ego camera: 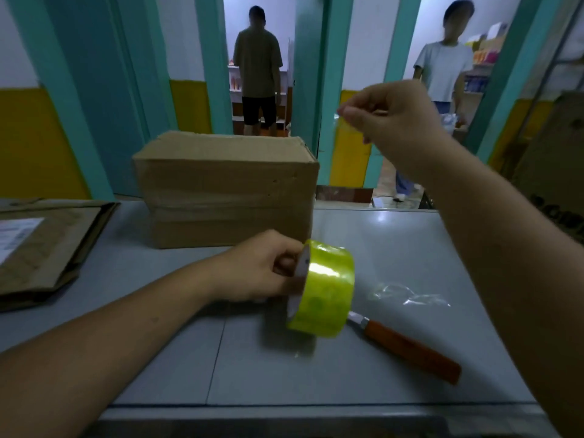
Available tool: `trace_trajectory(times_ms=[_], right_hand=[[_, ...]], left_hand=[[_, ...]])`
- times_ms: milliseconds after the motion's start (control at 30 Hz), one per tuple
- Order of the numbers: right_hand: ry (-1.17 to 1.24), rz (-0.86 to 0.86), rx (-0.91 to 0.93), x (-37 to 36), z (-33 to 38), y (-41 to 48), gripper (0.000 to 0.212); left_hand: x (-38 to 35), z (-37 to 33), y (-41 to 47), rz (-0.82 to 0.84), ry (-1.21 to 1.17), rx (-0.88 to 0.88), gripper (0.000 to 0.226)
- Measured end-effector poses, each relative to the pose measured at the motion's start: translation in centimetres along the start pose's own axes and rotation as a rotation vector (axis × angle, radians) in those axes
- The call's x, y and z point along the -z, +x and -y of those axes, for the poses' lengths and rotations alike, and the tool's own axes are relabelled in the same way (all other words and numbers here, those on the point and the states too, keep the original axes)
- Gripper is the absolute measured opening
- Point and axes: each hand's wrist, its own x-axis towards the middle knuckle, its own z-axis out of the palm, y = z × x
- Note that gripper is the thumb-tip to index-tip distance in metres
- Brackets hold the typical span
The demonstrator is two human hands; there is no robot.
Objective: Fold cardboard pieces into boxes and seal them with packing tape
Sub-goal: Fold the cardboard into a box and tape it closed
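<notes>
Two bare hands and forearms were recorded. The left hand [259, 270] joined the left forearm [126, 336], which met the frame edge at 8 o'clock. The right hand [395, 121] joined the right forearm [505, 248], which met it at 4 o'clock. Both forearms were uncovered along their whole visible length.

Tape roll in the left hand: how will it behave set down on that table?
Round, so on its rim the tape roll would probably roll across the smooth table; on its side, likely stable. Glossy film looks slick; the left hand grips at the core, probably surer.
</notes>
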Motion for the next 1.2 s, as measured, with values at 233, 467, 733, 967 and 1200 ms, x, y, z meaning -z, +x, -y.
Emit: trace_trajectory(times_ms=[233, 467, 733, 967, 1200], right_hand=[[-0.066, 0.263, -0.052, -1.0, -0.1, 3.1, 0.012], [-0.039, 0.351, -0.162, -2.5, -1.7, 3.9, 0.012], [-0.031, 0.409, -0.196, -2.9, -2.5, 3.5, 0.012], [0.017, 0.383, -0.205, -3.4, -2.5, 3.8, 0.014], [0.049, 0.359, -0.187, -2.7, -2.4, 4.0, 0.017]], left_hand=[[-0.9, -1.0, 0.8, 0.063, 0.057, -0.104, 0.049], [-1.1, 0.4, 0.9, 0.052, 0.051, -0.074, 0.014], [-1.9, 0.6, 1.0, 0.096, -0.003, -0.058, 0.02], [-1.4, 0.8, 1.0, 0.098, 0.028, -0.046, 0.019], [-1.5, 0.4, 1.0, 0.09, 0.083, -0.035, 0.019]])
